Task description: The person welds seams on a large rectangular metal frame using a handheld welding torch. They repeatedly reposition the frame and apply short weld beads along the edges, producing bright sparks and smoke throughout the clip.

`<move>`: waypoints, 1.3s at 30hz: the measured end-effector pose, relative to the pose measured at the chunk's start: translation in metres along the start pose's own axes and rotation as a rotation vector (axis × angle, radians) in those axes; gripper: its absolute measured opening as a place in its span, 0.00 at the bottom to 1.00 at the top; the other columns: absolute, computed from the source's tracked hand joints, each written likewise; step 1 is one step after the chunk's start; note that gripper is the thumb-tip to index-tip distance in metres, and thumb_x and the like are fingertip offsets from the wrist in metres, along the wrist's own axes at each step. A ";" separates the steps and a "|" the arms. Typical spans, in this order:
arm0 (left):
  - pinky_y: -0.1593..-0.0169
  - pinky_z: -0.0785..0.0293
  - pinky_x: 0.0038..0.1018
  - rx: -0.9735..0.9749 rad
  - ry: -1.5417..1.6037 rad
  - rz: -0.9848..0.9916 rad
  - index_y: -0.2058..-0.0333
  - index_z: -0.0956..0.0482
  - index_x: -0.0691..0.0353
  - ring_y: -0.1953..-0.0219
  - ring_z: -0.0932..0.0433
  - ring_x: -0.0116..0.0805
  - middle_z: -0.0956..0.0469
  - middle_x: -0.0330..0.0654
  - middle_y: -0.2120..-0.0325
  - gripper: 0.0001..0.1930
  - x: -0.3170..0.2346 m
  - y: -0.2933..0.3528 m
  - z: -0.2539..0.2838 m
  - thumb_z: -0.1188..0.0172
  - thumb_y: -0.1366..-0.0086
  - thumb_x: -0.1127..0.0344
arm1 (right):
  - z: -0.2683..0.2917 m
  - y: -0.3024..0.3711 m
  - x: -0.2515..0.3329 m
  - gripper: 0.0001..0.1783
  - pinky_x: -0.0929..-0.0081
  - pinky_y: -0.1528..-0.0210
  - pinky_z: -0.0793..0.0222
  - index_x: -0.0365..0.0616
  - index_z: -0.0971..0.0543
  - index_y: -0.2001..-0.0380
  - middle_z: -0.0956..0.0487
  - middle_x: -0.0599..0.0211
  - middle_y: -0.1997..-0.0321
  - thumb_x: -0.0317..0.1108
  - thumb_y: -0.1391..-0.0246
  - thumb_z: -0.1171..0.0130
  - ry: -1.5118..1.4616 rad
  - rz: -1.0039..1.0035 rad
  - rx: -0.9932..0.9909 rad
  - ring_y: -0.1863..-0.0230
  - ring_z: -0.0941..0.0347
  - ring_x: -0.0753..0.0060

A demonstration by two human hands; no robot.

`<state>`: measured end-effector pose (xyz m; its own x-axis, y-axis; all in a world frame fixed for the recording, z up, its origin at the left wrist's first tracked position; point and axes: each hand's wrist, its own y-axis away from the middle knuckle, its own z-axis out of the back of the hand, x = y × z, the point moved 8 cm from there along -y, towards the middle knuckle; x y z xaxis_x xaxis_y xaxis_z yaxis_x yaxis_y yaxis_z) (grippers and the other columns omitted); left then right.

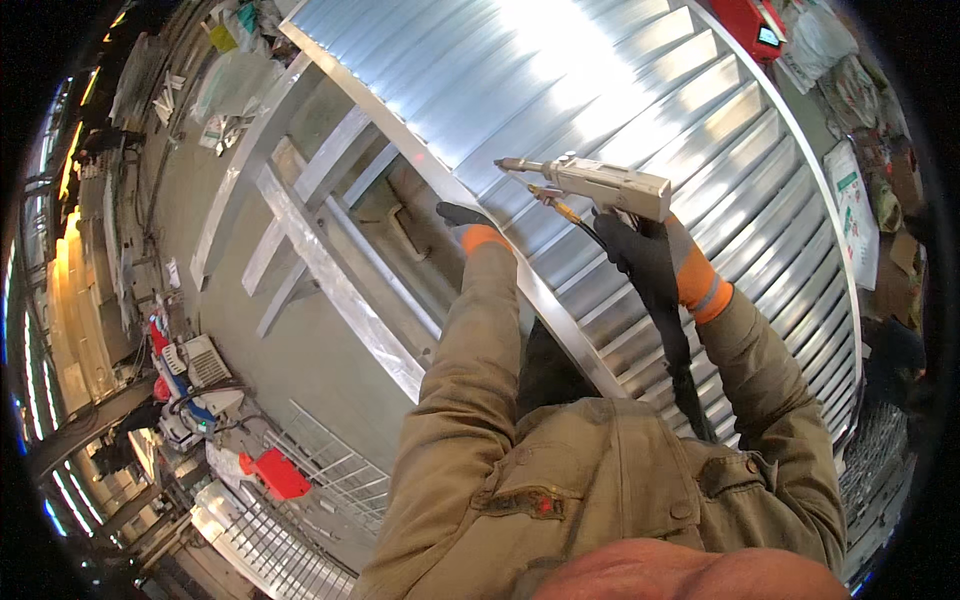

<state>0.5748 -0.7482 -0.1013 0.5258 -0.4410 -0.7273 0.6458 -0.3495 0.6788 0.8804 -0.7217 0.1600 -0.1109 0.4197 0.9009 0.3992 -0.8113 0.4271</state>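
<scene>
My right hand point(640, 250), in a dark glove with an orange cuff, is closed round the handle of a metallic handheld welding gun point(610, 185). The gun has a narrow nozzle pointing left, and a dark sheathed cable trails from it toward my body. My left hand point(463, 218), gloved alike, rests at the side rail point(570, 325) of a large slatted aluminium panel point(700, 210). Its visible fingers stretch out to the left; the rest are hidden. A small red light spot lies on the rail, farther along from my left hand.
An aluminium frame of crossed bars point(330, 270) stands left of the panel. A metal clamp point(405, 235) shows through the gap. Lower left are a red box point(280, 473), a barred rack point(330, 455) and machinery point(200, 375). Plastic bags point(820, 45) and a red machine point(745, 30) lie far right.
</scene>
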 end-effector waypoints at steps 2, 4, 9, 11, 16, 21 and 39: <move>0.29 0.33 0.38 -0.060 -0.303 -0.152 0.27 0.29 0.53 0.31 0.27 0.38 0.26 0.41 0.31 0.28 -0.008 -0.022 0.007 0.52 0.18 0.48 | -0.008 -0.014 0.008 0.22 0.82 0.73 0.29 0.38 0.23 0.43 0.23 0.76 0.69 0.43 0.29 0.36 -0.033 0.036 0.109 0.71 0.27 0.85; 0.30 0.32 0.38 -0.111 -0.902 -0.344 0.28 0.28 0.51 0.32 0.26 0.37 0.25 0.39 0.31 0.27 -0.020 -0.042 0.007 0.52 0.19 0.49 | -0.010 -0.029 0.005 0.23 0.83 0.74 0.30 0.38 0.23 0.43 0.22 0.76 0.69 0.44 0.30 0.35 -0.062 0.006 0.160 0.72 0.28 0.86; 0.33 0.29 0.39 0.102 -2.481 -0.692 0.31 0.23 0.48 0.33 0.24 0.33 0.23 0.35 0.32 0.24 0.012 -0.059 -0.022 0.51 0.19 0.51 | -0.001 -0.076 -0.021 0.31 0.79 0.74 0.29 0.37 0.21 0.40 0.20 0.75 0.70 0.48 0.37 0.28 0.049 0.013 0.165 0.73 0.27 0.84; 0.34 0.28 0.40 0.188 -2.686 -0.772 0.32 0.22 0.47 0.34 0.24 0.32 0.22 0.34 0.33 0.23 0.023 -0.062 -0.027 0.50 0.20 0.52 | 0.003 -0.093 -0.036 0.33 0.74 0.73 0.26 0.41 0.19 0.40 0.19 0.72 0.71 0.50 0.41 0.25 0.126 -0.010 0.113 0.73 0.25 0.80; 0.34 0.27 0.38 0.203 -2.805 -0.977 0.33 0.20 0.47 0.34 0.24 0.30 0.22 0.33 0.33 0.23 0.033 -0.073 -0.029 0.52 0.19 0.53 | 0.001 -0.122 -0.049 0.32 0.67 0.62 0.23 0.42 0.20 0.38 0.16 0.70 0.67 0.48 0.40 0.25 0.217 0.160 0.138 0.67 0.22 0.75; 0.33 0.28 0.36 0.254 -2.865 -0.796 0.31 0.22 0.50 0.34 0.24 0.31 0.22 0.36 0.33 0.24 0.033 -0.073 -0.022 0.55 0.18 0.53 | -0.007 -0.146 -0.069 0.31 0.64 0.59 0.23 0.43 0.18 0.41 0.12 0.59 0.63 0.50 0.41 0.24 0.289 0.320 0.068 0.62 0.18 0.71; 0.37 0.24 0.41 0.354 -2.917 -0.684 0.36 0.18 0.49 0.37 0.21 0.31 0.18 0.38 0.37 0.21 0.025 -0.059 -0.028 0.47 0.21 0.56 | -0.018 -0.154 -0.077 0.32 0.56 0.56 0.21 0.43 0.16 0.45 0.13 0.47 0.65 0.57 0.40 0.30 0.460 0.182 0.164 0.62 0.14 0.47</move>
<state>0.5659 -0.7153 -0.1627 -0.7084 0.4589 0.5362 0.2082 -0.5901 0.7800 0.8108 -0.6368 0.0265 -0.4002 0.0262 0.9160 0.5821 -0.7648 0.2762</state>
